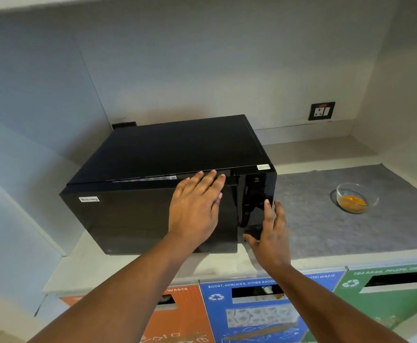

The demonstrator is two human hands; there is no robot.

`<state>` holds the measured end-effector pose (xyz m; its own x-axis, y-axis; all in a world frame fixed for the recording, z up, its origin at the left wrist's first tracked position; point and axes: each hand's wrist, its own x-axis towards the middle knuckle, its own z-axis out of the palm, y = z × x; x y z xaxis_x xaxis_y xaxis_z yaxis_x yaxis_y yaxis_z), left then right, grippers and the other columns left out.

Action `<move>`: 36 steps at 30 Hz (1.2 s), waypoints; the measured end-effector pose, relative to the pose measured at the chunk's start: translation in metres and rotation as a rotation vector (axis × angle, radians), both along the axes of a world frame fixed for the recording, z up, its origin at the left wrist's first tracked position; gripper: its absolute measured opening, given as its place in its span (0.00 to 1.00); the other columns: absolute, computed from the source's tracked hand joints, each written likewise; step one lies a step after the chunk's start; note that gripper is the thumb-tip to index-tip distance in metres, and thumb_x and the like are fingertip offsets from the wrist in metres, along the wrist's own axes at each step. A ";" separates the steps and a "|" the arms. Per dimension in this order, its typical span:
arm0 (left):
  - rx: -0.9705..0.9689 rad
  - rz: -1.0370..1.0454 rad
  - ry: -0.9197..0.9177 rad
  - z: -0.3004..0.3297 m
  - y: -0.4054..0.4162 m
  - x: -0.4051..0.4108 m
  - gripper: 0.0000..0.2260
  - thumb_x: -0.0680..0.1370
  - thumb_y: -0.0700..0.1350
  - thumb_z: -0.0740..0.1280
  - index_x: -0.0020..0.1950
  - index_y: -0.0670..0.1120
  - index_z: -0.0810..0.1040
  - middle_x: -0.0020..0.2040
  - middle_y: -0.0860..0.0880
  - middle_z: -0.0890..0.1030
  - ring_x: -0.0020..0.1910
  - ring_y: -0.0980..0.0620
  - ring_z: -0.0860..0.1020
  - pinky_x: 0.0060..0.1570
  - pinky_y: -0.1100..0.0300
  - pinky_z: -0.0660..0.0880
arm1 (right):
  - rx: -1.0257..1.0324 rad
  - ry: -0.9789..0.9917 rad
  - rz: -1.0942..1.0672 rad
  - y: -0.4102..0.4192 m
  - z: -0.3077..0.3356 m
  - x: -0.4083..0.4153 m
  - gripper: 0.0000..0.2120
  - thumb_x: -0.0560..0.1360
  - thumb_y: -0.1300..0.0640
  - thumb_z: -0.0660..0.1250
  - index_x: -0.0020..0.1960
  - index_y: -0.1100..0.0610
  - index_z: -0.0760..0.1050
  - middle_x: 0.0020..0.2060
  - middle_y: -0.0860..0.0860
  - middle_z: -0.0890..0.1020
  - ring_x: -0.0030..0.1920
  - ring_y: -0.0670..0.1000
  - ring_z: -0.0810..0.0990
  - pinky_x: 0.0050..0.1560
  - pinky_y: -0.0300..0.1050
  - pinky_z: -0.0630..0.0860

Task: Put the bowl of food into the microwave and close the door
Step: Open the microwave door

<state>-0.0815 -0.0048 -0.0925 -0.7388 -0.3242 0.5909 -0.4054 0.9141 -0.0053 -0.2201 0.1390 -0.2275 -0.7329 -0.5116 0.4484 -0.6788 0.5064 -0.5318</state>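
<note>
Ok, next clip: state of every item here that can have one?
Microwave: door looks slightly ajar at its top edge.
Glass bowl: upright on the grey mat, orange food inside, untouched.
Left hand: flat against the door, fingers at its top edge.
Right hand: open, at the control panel, holding nothing.

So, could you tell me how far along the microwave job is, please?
Nothing is done yet: the bowl of food sits on the grey mat, right of the microwave. In hand: left hand on its door, right hand at the control panel. Left: loading, closing.
</note>
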 end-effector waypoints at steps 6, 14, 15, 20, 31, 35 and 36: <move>0.138 -0.046 -0.013 0.006 0.015 0.019 0.19 0.85 0.53 0.57 0.75 0.54 0.76 0.73 0.53 0.78 0.76 0.52 0.72 0.76 0.52 0.62 | 0.098 0.295 0.017 0.006 0.065 -0.006 0.49 0.73 0.50 0.74 0.83 0.53 0.47 0.82 0.57 0.51 0.82 0.61 0.49 0.76 0.65 0.55; 0.261 -0.057 0.014 0.028 0.037 0.056 0.18 0.85 0.55 0.56 0.67 0.55 0.82 0.64 0.56 0.85 0.69 0.55 0.78 0.69 0.56 0.67 | 0.412 0.417 0.192 -0.002 0.144 0.000 0.40 0.78 0.49 0.66 0.83 0.55 0.50 0.83 0.53 0.56 0.83 0.55 0.49 0.79 0.56 0.49; 0.280 -0.047 0.016 0.033 0.040 0.059 0.18 0.85 0.55 0.56 0.63 0.55 0.85 0.60 0.56 0.86 0.64 0.54 0.80 0.66 0.54 0.70 | 0.451 0.407 0.190 -0.004 0.148 0.002 0.41 0.78 0.48 0.66 0.83 0.55 0.49 0.83 0.53 0.54 0.83 0.55 0.48 0.79 0.57 0.49; 0.394 0.075 -0.113 0.052 0.046 0.067 0.18 0.80 0.54 0.57 0.38 0.52 0.83 0.28 0.57 0.75 0.38 0.55 0.74 0.71 0.48 0.67 | 0.561 0.333 0.233 -0.012 0.163 0.009 0.43 0.78 0.49 0.66 0.84 0.53 0.44 0.84 0.52 0.48 0.83 0.54 0.43 0.79 0.55 0.46; 0.679 0.492 -0.511 0.075 0.004 0.109 0.30 0.80 0.51 0.58 0.82 0.45 0.62 0.86 0.40 0.49 0.84 0.37 0.42 0.80 0.41 0.43 | 0.654 0.225 0.186 -0.031 0.181 0.034 0.45 0.78 0.48 0.66 0.83 0.49 0.39 0.84 0.50 0.47 0.83 0.61 0.45 0.79 0.61 0.49; 0.653 0.580 -0.517 0.073 -0.016 0.136 0.35 0.81 0.48 0.60 0.85 0.42 0.50 0.85 0.39 0.42 0.83 0.36 0.38 0.80 0.40 0.41 | 0.697 0.210 0.173 -0.039 0.186 0.042 0.44 0.78 0.48 0.65 0.84 0.49 0.41 0.84 0.52 0.46 0.82 0.63 0.44 0.79 0.63 0.49; 0.646 0.589 -0.511 0.071 -0.019 0.142 0.36 0.81 0.47 0.61 0.85 0.42 0.48 0.85 0.38 0.40 0.83 0.36 0.37 0.80 0.41 0.41 | 0.706 0.210 0.168 -0.040 0.186 0.044 0.45 0.77 0.47 0.66 0.84 0.49 0.41 0.84 0.53 0.46 0.82 0.64 0.45 0.79 0.63 0.49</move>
